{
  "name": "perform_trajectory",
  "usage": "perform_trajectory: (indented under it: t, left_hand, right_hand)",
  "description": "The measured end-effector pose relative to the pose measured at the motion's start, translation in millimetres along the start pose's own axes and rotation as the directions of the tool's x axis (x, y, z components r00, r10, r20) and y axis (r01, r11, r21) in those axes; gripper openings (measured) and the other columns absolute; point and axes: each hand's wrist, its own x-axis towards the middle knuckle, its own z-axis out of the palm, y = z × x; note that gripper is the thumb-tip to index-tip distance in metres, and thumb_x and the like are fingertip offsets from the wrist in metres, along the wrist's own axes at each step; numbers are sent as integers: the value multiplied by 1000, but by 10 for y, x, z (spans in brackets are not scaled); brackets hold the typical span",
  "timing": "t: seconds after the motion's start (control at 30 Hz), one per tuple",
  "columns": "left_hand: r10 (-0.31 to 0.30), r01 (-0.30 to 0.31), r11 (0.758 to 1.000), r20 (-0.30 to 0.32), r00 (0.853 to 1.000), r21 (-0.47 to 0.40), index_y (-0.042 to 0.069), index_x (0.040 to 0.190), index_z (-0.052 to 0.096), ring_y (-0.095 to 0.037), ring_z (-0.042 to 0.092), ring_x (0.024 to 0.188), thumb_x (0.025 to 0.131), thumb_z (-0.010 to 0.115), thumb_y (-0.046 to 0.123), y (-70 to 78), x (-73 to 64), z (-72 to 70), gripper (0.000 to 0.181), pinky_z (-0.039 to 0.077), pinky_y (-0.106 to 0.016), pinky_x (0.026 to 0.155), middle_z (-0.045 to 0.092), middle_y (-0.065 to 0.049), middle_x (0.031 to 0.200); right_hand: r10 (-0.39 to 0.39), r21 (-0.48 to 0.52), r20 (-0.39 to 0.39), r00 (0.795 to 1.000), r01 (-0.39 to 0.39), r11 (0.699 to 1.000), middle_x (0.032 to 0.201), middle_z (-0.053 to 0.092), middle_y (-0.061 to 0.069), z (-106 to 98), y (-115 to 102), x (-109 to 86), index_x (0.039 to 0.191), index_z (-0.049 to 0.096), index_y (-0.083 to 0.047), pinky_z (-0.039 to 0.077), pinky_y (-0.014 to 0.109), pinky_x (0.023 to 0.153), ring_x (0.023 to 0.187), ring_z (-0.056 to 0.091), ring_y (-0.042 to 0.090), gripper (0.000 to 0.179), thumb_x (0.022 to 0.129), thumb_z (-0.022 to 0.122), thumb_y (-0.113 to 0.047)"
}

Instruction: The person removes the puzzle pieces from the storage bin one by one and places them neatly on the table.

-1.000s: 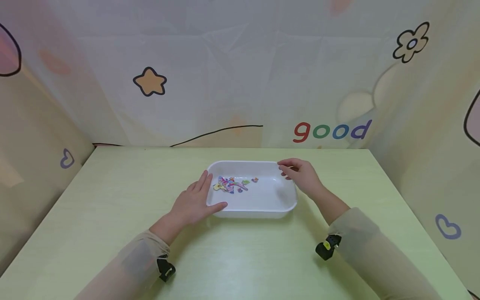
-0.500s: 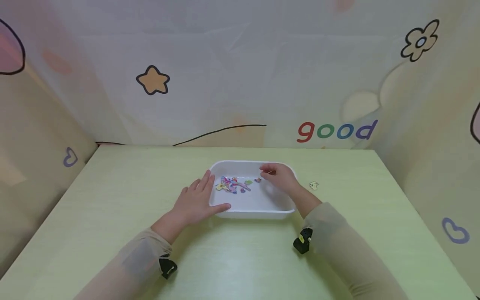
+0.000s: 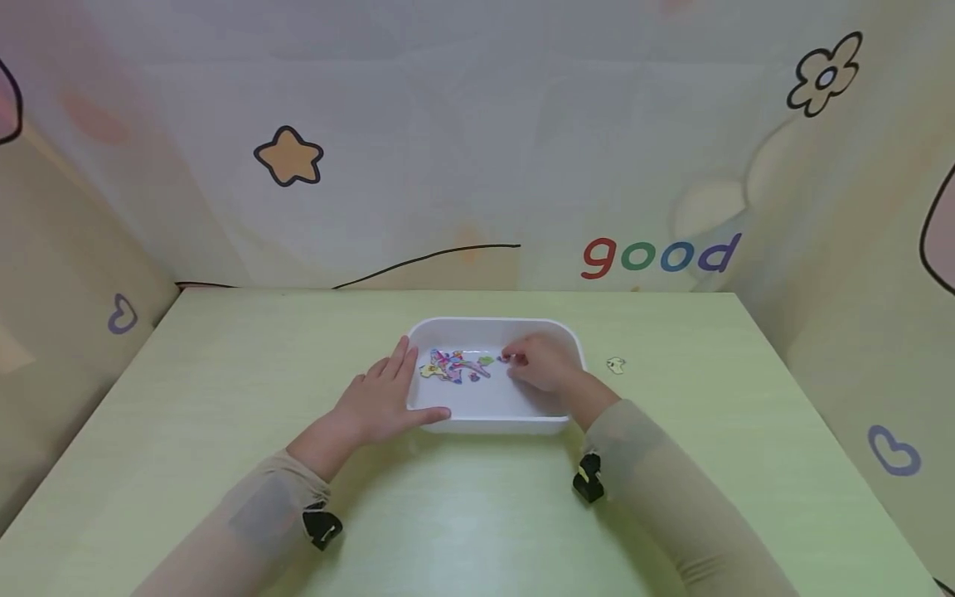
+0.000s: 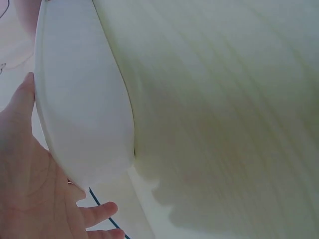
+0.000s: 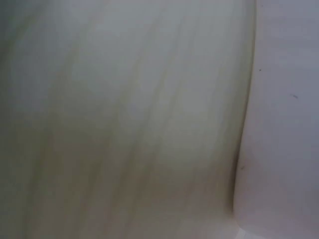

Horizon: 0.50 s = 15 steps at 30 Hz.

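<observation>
On the table is a white plastic tray (image 3: 485,424). A cluster of colourful flat cut-out pieces (image 3: 451,366), which look like stickers, lies in its left half, with a green leaf-shaped piece (image 3: 486,361) beside it. My left hand (image 3: 376,406) rests on the tray's left end, fingers straight along the rim and thumb over the front rim. My right hand (image 3: 545,362) reaches inside; its bent index finger and thumb stand apart at a small purple piece (image 3: 502,359), partly hidden by the fingertips. The right wrist view shows no hand, only the tray's outer wall (image 5: 281,124).
A small pale cut-out piece (image 3: 615,365) lies on the light green table (image 3: 477,506) right of the tray. Behind the table hangs a printed cloth backdrop (image 3: 448,166), with more cloth at both sides.
My right hand has moved left from the tray's far right corner and down into the tray. The pale piece now shows on the table where that hand was covering. My left hand keeps its place.
</observation>
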Motion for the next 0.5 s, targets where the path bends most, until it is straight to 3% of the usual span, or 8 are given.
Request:
perform_trajectory:
  t: [0.37, 0.5]
  left_hand:
    - [-3, 3, 1000, -7, 1000, -29, 7, 137, 8, -34, 32, 115, 62, 28, 80, -58, 41, 96, 106, 36, -48, 80, -2, -8, 141]
    - [4, -4, 999, -22, 1000, -38, 7, 136, 9, -34, 33, 114, 62, 28, 80, -52, 41, 99, 106, 37, -47, 79, -2, -8, 141]
  right_hand:
    - [-3, 14, -21, 1000, 3, 1000, 75, 54, -3, 56, -19, 24, 82, 63, -12, 38, 26, 71, 74, 47, 12, 7, 75, 64, -13]
    - [19, 64, -17, 1000, -18, 998, 72, 54, -2, 56, -20, 20, 78, 60, -13, 38, 25, 67, 71, 46, 13, 6, 74, 65, -13]
